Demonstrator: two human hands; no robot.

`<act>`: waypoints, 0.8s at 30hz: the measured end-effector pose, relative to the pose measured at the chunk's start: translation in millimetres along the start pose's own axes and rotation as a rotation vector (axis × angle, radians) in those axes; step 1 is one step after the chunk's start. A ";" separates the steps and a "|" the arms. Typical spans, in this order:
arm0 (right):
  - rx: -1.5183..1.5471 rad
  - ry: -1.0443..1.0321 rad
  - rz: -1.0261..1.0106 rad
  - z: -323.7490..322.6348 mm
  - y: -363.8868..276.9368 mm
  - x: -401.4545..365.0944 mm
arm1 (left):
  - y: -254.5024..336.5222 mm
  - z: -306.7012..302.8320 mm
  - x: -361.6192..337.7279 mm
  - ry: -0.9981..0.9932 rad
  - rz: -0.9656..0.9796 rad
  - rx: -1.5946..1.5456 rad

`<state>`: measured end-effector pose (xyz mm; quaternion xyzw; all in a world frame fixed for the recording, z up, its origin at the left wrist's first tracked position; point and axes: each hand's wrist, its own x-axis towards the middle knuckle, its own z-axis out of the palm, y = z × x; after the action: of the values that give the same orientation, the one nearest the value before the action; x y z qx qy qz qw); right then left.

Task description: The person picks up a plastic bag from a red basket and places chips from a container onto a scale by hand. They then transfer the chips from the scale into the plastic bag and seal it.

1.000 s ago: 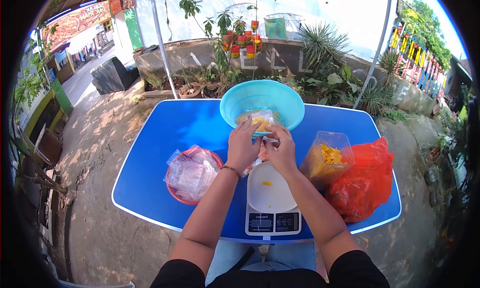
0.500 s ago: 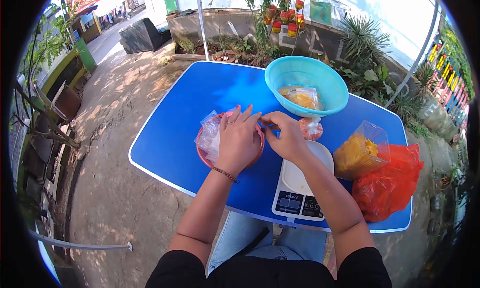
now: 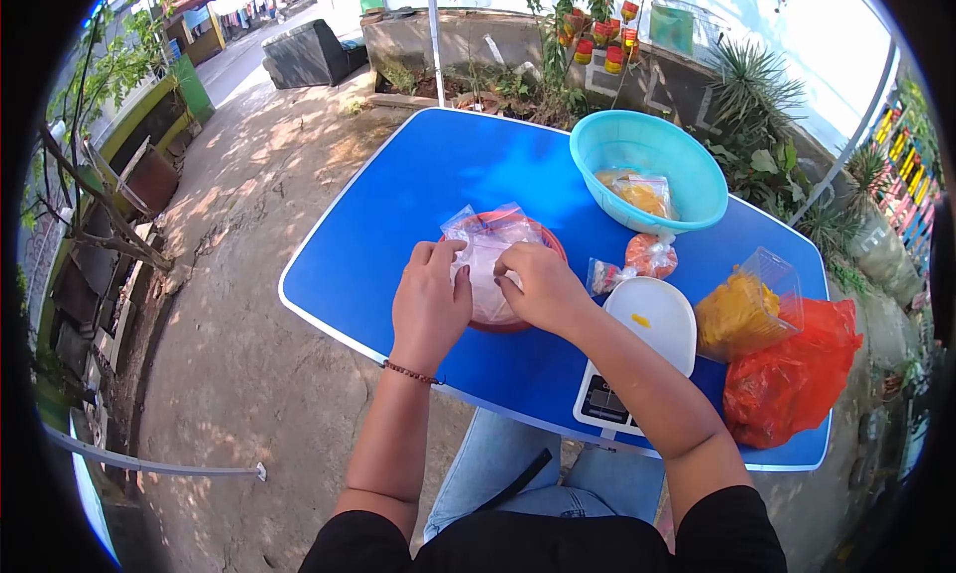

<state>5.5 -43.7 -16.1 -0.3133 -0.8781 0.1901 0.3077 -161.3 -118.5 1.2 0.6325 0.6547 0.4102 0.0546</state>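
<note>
A clear plastic zip bag [image 3: 488, 274] is between my hands, over a round red basket [image 3: 500, 326] with more clear plastic bags [image 3: 513, 222] in it. My left hand [image 3: 430, 299] pinches the bag's left side with curled fingers. On the other side, my right hand [image 3: 546, 286] grips it between thumb and fingers. Right of the basket stands a white kitchen scale [image 3: 605, 406], partly hidden by my right forearm. Its white plate [image 3: 665, 319] bears a small yellow piece [image 3: 640, 321].
Behind the scale lie a tied bag of orange-red food [image 3: 652, 255] and a smaller packet [image 3: 603, 276]. A turquoise basin [image 3: 588, 147] holds filled bags [image 3: 642, 193]. At right are a clear container of yellow food [image 3: 737, 312] and a red plastic bag [image 3: 792, 374], on the blue table [image 3: 373, 229].
My spread left hand has come back and closed on a bag over the basket. My right hand has moved left and down to the same bag. The camera view has shifted slightly.
</note>
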 end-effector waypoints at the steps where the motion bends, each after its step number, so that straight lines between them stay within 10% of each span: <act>1: 0.017 0.043 0.010 -4.6 -1.7 -0.6 | 3.0 -2.7 1.5 -0.062 -0.073 -0.035; 12: -0.004 0.236 -0.123 -71.6 -21.0 -61.2 | 36.5 49.7 10.4 -0.425 -0.392 -1.303; 24: -0.161 0.304 0.074 -171.3 -19.7 -146.2 | 159.9 115.0 4.6 -0.578 -0.147 -1.324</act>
<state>199.8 -131.6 59.1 -0.3941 -0.8217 0.0806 0.4037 31.0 -82.5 24.6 0.5045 0.2694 0.5323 0.6241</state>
